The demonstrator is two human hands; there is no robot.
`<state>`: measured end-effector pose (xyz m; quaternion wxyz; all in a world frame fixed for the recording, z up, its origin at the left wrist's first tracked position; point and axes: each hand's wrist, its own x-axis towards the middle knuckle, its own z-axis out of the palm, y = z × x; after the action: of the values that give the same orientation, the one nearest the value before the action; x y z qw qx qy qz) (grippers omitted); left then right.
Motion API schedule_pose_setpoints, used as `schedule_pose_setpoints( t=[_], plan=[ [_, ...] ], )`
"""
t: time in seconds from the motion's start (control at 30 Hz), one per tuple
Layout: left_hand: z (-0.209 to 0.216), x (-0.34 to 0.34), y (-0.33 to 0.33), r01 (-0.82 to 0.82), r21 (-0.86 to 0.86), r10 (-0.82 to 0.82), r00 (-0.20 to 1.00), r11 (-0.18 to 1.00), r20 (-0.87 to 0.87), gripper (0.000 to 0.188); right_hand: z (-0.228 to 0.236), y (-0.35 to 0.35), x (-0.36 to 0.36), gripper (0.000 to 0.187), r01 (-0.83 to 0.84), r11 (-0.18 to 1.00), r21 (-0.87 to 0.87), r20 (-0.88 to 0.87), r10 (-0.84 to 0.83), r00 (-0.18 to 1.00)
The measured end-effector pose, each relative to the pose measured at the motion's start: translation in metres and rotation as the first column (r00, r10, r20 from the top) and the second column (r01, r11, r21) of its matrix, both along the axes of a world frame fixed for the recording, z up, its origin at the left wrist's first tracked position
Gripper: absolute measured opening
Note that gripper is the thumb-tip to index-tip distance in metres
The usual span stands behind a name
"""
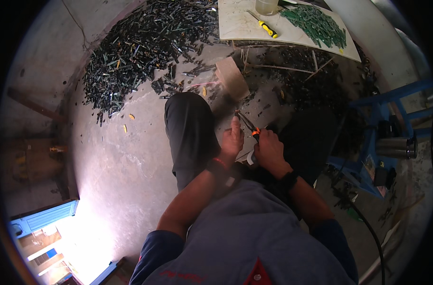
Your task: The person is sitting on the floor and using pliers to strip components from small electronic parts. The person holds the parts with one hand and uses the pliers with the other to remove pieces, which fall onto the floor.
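Note:
In front of my lap, between my knees, my right hand [269,149] is wrapped round a pair of pliers [256,132] with orange and black handles. Their slim dark jaws point up and left, toward the tip of my left thumb. My left hand [232,139] is closed with the thumb stretched upward, pinching a small dark piece [236,114] that meets the plier tips. The piece is too small for me to tell its kind. Something pale and curved [250,157] shows beside my right palm, partly hidden by the hand.
A brown block [232,78] stands on the floor beyond my hands. Dark strips lie in a large heap [145,52] at far left. A low table [235,28] bears a yellow-black screwdriver [267,29], a clear container [266,6] and green strips [316,26]. Blue stool [390,97] at right.

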<state>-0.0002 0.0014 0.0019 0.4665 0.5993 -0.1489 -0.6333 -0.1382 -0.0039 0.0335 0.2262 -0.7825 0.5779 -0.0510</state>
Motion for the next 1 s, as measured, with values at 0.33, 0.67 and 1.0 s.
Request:
schedule_pose_setpoints(
  t=[0.33, 0.67, 1.0],
  plan=[
    [0.002, 0.0, 0.002, 0.093, -0.072, -0.064, 0.94, 0.993, 0.336, 0.069, 0.003, -0.003, -0.001, 0.031, -0.09, 0.992, -0.085, -0.11, 0.081, 0.991],
    [0.004, 0.001, 0.002, 0.153, -0.131, -0.071, 0.87, 0.979, 0.488, 0.066, -0.003, -0.001, -0.001, 0.032, -0.087, 0.995, -0.047, 0.061, 0.09, 0.994],
    [0.011, 0.001, 0.002, 0.183, -0.13, -0.077, 0.818, 0.975, 0.571, 0.065, -0.008, -0.005, -0.005, 0.024, -0.064, 0.997, 0.05, 0.224, 0.052, 0.973]
  ],
)
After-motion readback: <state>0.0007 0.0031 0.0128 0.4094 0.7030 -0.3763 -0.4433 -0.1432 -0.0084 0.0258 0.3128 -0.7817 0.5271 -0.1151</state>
